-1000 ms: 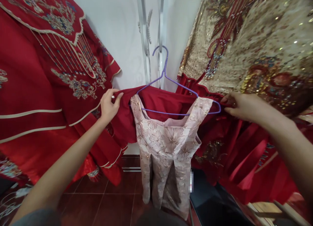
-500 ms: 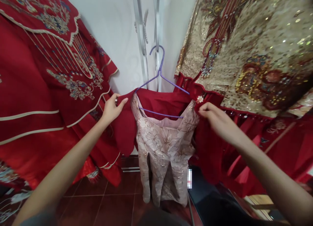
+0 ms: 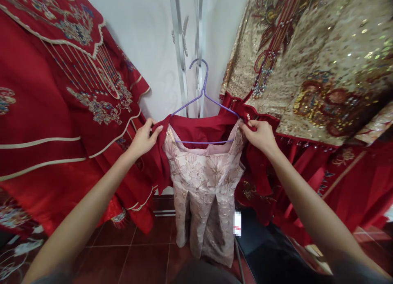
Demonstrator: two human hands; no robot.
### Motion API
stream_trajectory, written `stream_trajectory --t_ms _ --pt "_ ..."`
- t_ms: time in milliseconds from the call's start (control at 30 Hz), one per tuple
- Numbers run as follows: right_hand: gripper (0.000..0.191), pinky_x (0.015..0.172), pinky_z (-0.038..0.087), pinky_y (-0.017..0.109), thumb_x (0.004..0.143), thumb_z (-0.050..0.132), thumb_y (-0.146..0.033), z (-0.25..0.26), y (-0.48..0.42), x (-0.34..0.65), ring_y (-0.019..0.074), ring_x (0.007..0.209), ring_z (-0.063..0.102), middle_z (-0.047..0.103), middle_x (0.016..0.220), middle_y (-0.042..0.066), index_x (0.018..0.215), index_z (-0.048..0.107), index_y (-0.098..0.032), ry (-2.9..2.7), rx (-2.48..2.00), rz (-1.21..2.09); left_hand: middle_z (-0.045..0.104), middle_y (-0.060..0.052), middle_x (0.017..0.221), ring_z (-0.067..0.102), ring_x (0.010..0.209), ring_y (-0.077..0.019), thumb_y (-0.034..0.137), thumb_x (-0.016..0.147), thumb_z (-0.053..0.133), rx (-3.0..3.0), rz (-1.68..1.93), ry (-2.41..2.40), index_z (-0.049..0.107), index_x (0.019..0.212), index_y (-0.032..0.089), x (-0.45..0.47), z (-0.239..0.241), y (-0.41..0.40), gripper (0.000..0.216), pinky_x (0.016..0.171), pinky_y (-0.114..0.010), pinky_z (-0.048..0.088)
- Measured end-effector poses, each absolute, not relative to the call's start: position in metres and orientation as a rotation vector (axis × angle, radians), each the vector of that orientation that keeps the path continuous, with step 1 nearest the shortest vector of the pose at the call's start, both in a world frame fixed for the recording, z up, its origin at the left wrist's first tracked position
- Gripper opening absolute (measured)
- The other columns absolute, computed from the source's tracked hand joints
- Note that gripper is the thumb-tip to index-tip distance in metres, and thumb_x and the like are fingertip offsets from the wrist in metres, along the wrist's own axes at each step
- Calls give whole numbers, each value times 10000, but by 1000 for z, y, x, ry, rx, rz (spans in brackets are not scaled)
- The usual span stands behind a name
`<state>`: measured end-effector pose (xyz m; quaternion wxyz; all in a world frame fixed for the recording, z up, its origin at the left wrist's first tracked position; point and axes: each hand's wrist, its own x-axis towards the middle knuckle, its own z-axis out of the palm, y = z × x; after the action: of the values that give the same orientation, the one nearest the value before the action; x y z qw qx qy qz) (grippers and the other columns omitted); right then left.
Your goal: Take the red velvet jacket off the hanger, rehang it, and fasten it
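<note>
A pale pink brocade dress (image 3: 204, 169) with gold floral pattern hangs upright on a purple hanger (image 3: 204, 90). Behind its neckline and over the hanger's shoulders lies a deep red garment (image 3: 199, 126); whether it is a shawl or a short jacket I cannot tell. My left hand (image 3: 143, 140) is closed on its left edge, thumb on top, just outside the dress strap. On the other side my right hand (image 3: 259, 134) pinches the red cloth close by the right strap. A small pearl ornament (image 3: 248, 116) shows just above the right fingers.
Red embroidered costumes (image 3: 101, 108) hang at the left. A gold sequined garment (image 3: 307, 71) hangs at the right above red skirts. Metal uprights (image 3: 181, 50) stand against the white wall. Below are a dark red tiled floor (image 3: 147, 259), white cables (image 3: 24, 247) and a black object (image 3: 267, 247).
My right hand has moved slightly left and up, bringing the red cloth in against the right strap. The red cloth at the left has bunched closer to the dress.
</note>
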<state>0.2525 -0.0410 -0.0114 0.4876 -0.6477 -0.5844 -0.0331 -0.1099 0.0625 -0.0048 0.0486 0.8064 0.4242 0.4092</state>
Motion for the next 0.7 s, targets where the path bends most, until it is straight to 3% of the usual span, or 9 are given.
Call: stream_trajectory --t_ms 233,333,433,567,633,700 --pt "404 535 305 251 858 454 -477 -15 -53 149 109 547 358 350 566 -38 578 332 -213 -1749 -1275 488 578 -20 730 568 648 -213 469 892 485 2568 1198 1357 472 915 226 -111 6 44 244 642 -328 418" --pt "422 526 295 261 839 501 -494 -16 -59 142 113 536 350 341 556 -39 584 308 -217 -1775 -1295 439 609 -63 912 595 875 -238 468 894 483 2605 1245 1280 478 879 228 -118 6 48 241 775 -354 460" --pt "349 544 350 283 743 650 -454 -20 -55 171 126 559 406 448 649 -22 678 395 -225 -1739 -1395 173 562 -101 1075 528 1091 -268 444 883 517 2579 1482 1314 485 852 219 -124 -2 43 229 904 -393 441" --pt "499 623 491 319 683 714 -446 -30 -40 205 164 736 540 525 1044 83 1024 427 -221 -1518 -1276 36 555 -22 808 558 746 -196 497 895 499 2264 1418 1348 475 885 237 -116 -20 30 261 680 -331 467" --pt "536 702 517 328 690 707 -423 -33 -30 207 185 847 564 530 1086 86 1096 417 -227 -1557 -1199 70 555 0 747 537 652 -175 541 857 551 2128 1343 1276 470 857 238 -104 -19 27 314 602 -311 454" --pt "435 753 507 325 712 674 -358 -34 -21 200 179 845 567 564 988 52 1055 441 -226 -1601 -1184 94 568 -3 760 558 683 -176 555 824 601 2045 1429 1230 476 827 229 -89 -7 28 350 623 -311 470"
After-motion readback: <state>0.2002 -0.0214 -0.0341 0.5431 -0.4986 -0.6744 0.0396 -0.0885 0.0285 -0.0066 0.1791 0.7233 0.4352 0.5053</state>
